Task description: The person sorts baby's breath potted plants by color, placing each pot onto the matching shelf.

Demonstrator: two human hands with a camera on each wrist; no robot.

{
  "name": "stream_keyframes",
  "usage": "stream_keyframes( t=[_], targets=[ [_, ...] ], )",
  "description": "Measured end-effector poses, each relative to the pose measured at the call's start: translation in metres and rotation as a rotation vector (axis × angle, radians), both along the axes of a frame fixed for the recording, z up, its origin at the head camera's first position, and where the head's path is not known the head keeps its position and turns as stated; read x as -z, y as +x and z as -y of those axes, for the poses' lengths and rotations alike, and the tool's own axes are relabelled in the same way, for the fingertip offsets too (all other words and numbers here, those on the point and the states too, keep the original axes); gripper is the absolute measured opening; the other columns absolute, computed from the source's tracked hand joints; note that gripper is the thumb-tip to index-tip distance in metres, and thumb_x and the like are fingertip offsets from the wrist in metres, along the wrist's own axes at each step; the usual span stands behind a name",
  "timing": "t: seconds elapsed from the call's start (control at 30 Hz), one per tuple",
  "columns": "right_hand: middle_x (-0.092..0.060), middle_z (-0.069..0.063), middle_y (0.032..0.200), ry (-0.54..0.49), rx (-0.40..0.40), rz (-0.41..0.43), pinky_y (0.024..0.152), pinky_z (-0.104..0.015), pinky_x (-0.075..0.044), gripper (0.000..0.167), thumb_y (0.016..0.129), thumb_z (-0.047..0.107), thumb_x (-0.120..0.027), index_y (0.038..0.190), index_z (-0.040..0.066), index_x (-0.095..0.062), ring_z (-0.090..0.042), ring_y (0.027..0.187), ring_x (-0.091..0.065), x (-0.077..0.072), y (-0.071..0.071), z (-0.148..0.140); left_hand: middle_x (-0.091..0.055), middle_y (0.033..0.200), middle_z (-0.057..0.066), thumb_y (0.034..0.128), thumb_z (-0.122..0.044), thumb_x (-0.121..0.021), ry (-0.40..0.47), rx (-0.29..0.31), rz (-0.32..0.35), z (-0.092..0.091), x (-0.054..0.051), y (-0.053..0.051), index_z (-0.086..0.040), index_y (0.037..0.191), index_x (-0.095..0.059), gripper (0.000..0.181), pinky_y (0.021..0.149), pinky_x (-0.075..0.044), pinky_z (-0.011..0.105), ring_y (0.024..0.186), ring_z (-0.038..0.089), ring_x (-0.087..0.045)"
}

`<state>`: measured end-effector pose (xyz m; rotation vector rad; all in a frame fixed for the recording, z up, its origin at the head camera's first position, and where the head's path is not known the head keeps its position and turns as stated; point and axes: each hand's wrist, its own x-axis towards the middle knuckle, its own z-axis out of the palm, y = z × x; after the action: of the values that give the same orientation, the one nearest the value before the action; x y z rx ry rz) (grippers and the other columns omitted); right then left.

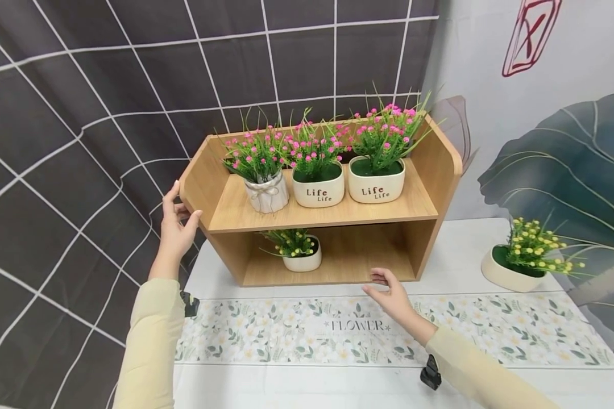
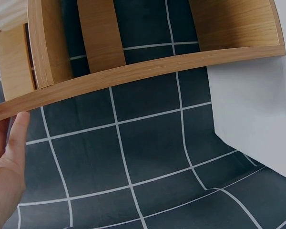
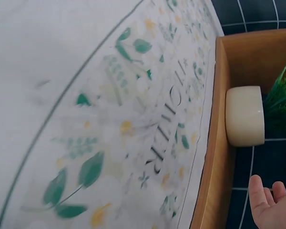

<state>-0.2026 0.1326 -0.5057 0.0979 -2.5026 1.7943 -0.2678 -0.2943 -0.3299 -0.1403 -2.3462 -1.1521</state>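
Note:
My left hand [image 1: 178, 227] touches the left side panel of a two-tier wooden shelf [image 1: 220, 227], thumb spread from the fingers. In the left wrist view its thumb [image 2: 19, 129] meets the panel's edge. My right hand [image 1: 391, 295], empty with fingers loosely bent, hovers in front of the lower tier. To its left on that tier sits a white oval pot with yellow flowers [image 1: 303, 261], also in the right wrist view as a cream pot [image 3: 245, 116]. On the upper tier stand pink flowers in a fabric-wrapped pot [image 1: 267, 194] and two "Life" pots, left [image 1: 318, 193] and right [image 1: 376, 187].
Another pot of yellow flowers [image 1: 511, 278] stands on the white table to the right of the shelf. A flower-print runner [image 1: 286, 335] lies in front of the shelf. A dark curtain with white grid lines [image 1: 148, 74] hangs behind and to the left.

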Motion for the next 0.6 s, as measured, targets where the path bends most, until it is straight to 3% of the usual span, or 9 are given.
stream_keyframes(
  t=[0.4,0.47,0.6],
  targets=[
    [-0.055,-0.027,0.121,0.069,0.069,-0.007,0.078,-0.015,-0.048,0.048,0.088,0.01,-0.065,0.127,-0.009,-0.045,-0.037,0.11,-0.052,0.002,0.021,-0.046,-0.051,0.117,0.029,0.0922,0.001,-0.054,0.003,-0.004,-0.008,0.0,0.002,0.001,-0.018,0.149,-0.018,0.07,0.074,-0.038,0.02,0.103,0.037,-0.053],
    [-0.054,-0.027,0.122,0.073,0.077,0.003,0.078,-0.013,-0.047,0.049,0.089,0.011,-0.064,0.128,-0.009,-0.043,-0.029,0.108,-0.052,0.0,0.024,-0.053,-0.051,0.117,0.029,0.0923,0.001,-0.054,0.0,-0.008,-0.011,0.001,0.002,0.001,-0.018,0.149,-0.018,0.07,0.073,-0.038,0.02,0.103,0.037,-0.053],
    [-0.051,-0.026,0.124,0.094,0.103,0.009,0.078,-0.006,-0.043,0.051,0.091,0.015,-0.063,0.131,-0.008,-0.041,-0.001,0.103,-0.046,-0.002,0.03,-0.069,-0.051,0.118,0.029,0.0927,0.001,-0.053,0.003,-0.006,-0.006,0.0,0.001,0.0,-0.019,0.149,-0.017,0.07,0.073,-0.038,0.02,0.104,0.038,-0.053]
  ],
)
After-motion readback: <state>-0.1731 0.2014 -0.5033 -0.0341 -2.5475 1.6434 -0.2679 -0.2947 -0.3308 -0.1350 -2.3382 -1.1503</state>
